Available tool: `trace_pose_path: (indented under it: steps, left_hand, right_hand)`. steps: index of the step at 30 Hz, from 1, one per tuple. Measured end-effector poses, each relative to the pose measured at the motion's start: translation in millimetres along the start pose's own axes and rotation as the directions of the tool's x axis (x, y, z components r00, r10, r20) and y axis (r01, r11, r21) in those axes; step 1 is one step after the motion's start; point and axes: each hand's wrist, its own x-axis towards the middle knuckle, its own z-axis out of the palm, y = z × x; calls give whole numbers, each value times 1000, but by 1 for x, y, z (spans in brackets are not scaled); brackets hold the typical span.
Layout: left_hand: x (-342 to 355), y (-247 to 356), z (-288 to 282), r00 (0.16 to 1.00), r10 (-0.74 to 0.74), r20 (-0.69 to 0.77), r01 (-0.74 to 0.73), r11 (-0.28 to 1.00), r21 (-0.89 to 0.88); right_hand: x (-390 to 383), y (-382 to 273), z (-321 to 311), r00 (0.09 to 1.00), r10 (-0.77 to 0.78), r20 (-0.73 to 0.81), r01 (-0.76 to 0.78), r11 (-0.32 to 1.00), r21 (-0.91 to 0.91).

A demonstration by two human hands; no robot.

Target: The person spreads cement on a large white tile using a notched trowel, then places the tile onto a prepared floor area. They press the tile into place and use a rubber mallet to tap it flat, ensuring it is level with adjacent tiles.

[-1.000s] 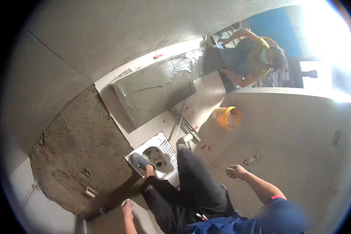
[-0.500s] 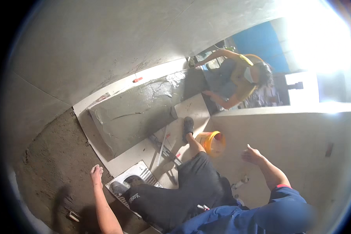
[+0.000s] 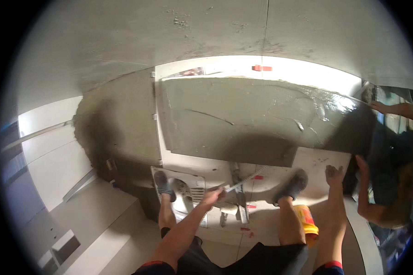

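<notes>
Here, from the left: pale wall tiles (image 3: 55, 151), then a patch of bare rough mortar bed (image 3: 119, 128) with small spacers at its edge. Next, a floor drain fitting (image 3: 188, 190) with one shoe (image 3: 163, 183) set on its white surround. Left hand (image 3: 212, 196): fingers closed around the grip of a notched trowel (image 3: 243, 181), its toothed blade pointing up and right, low over the floor and just short of the near edge of the slab. A level or straightedge (image 3: 238, 192) lies on the floor beneath it. Centre: large tile (image 3: 243, 123), face down, back coated in wet grey adhesive; judged heavy, stiff, brittle at corners, slippery wherever the coat runs to the rim; best taken at clean bare edges, two people, one at each end. A red clip (image 3: 261, 68) sits on the bright strip beyond it. Right hand (image 3: 335, 175): open, fingers spread, holding nothing, near the tile's lower right corner. Orange bucket (image 3: 306, 221) beside the right leg. Far right: a co-worker's hands (image 3: 381, 106) at the tile's end. Room: tight, feet, tools and bucket crowd the near side; walls close behind.
</notes>
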Motion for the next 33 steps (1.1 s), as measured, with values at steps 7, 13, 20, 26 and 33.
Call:
trace_pose_path:
  steps: [7,13,20,26,33]
  left_hand:
    - [33,-5,48,1000,1,1,-1,999,-50]
    - [58,-2,37,996,71,46,-62,984,-169]
    - [35,-1,27,997,80,16,-75,973,-220]
    - [58,-4,24,993,101,62,-86,974,-211]
    - [108,9,50,993,113,-17,-109,894,-435]
  right_hand:
    - [36,-13,69,958,-127,258,68,971,228]
    - [40,-27,68,956,-178,233,128,968,217]
    - [-22,-17,100,971,-141,194,104,977,188]
    - [30,-40,68,978,-189,83,173,970,168]
    - [17,-40,69,983,-171,62,159,973,165]
